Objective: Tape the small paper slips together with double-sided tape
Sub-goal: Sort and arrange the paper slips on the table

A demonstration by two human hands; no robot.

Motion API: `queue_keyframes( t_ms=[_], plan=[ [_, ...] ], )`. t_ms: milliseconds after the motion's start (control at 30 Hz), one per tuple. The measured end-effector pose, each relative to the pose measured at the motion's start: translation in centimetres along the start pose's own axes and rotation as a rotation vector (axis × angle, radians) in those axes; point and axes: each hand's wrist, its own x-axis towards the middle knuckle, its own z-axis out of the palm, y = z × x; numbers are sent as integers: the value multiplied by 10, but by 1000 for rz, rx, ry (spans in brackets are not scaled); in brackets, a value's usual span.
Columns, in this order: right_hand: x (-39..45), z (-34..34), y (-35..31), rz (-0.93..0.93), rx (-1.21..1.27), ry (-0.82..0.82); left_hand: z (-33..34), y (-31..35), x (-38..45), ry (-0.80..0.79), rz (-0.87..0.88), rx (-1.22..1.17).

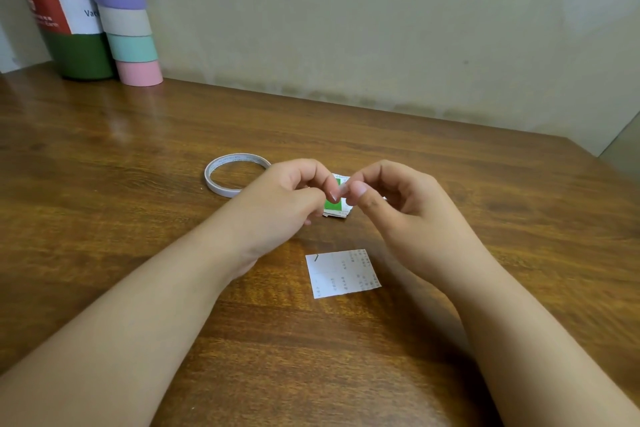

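My left hand (291,194) and my right hand (391,201) meet fingertip to fingertip above the table, pinching a small pale piece of tape (342,189) between them. Under the fingertips lies a small stack of paper slips (334,208) with a green patch on top, partly hidden by my fingers. A single white printed paper slip (343,273) lies flat on the wood nearer to me. A thin white roll of double-sided tape (221,177) lies flat to the left of my left hand.
The wooden table (138,156) runs to a beige wall at the back and ends at the right rear corner. A dark green bottle (59,10) and a stack of pastel tape rolls (124,17) stand at the far left.
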Motion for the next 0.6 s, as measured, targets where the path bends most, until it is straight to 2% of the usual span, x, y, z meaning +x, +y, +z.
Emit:
queue_keyframes(
  t_ms=[233,467,600],
  plan=[
    [0,2,1,-11,3,25,0,-3,1,-20,-5,52],
    [0,3,1,109,260,-71,0,-5,0,-29,-20,142],
    [0,2,0,165,290,-97,2,-6,-2,-49,-61,191]
  ],
)
